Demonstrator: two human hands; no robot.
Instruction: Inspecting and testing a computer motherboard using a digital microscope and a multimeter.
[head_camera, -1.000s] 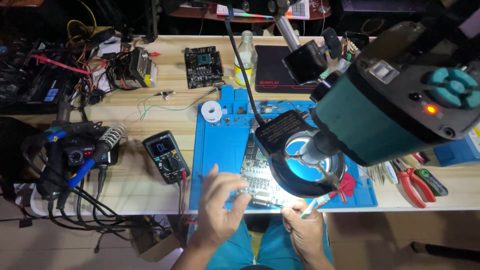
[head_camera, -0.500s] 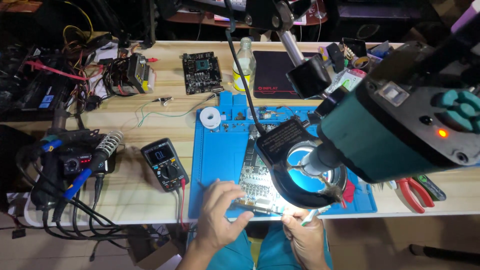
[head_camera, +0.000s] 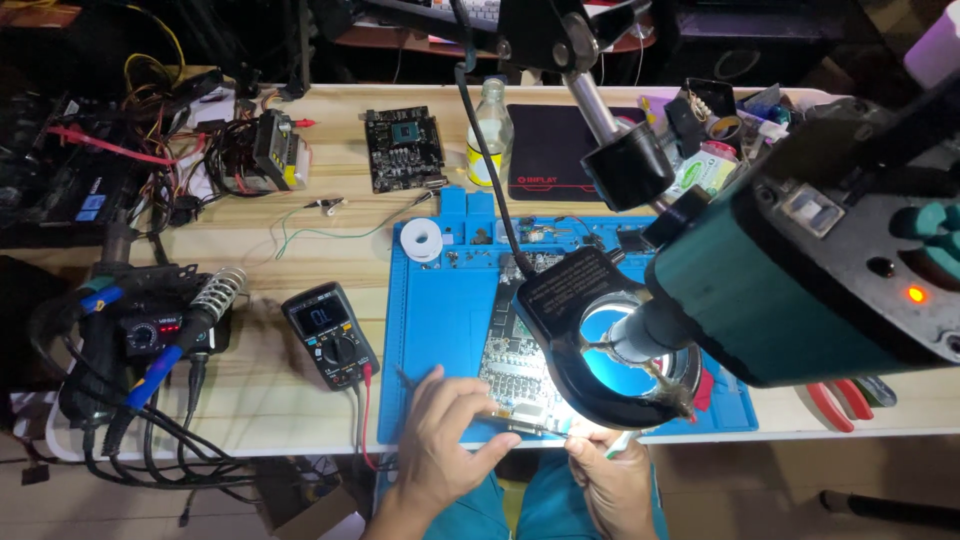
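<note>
Left hand (head_camera: 445, 440) rests w/ fingers spread at the near-left corner of a circuit board (head_camera: 520, 365), thumb and forefinger pinching its front edge; right hand (head_camera: 610, 470), half curled, grips a slim white-and-green tool (head_camera: 622, 440) at the board's near-right corner, tip lost in glare. Board lies on a blue work mat (head_camera: 440, 320), partly hidden under a black ring lamp (head_camera: 590, 340) and the teal microscope head (head_camera: 820, 270) just right of it. Left of the board, off the mat: a multimeter (head_camera: 330, 335), then a soldering station (head_camera: 150, 335) w/ tangled cables, well apart. Behind the board on the mat, a solder spool (head_camera: 421, 240); farther back on the wooden bench (head_camera: 300, 250), a green card (head_camera: 402, 148), a clear bottle (head_camera: 491, 125) and a black pad (head_camera: 550, 150). Right of the board, past the mat's edge, red-handled pliers (head_camera: 835, 405).
</note>
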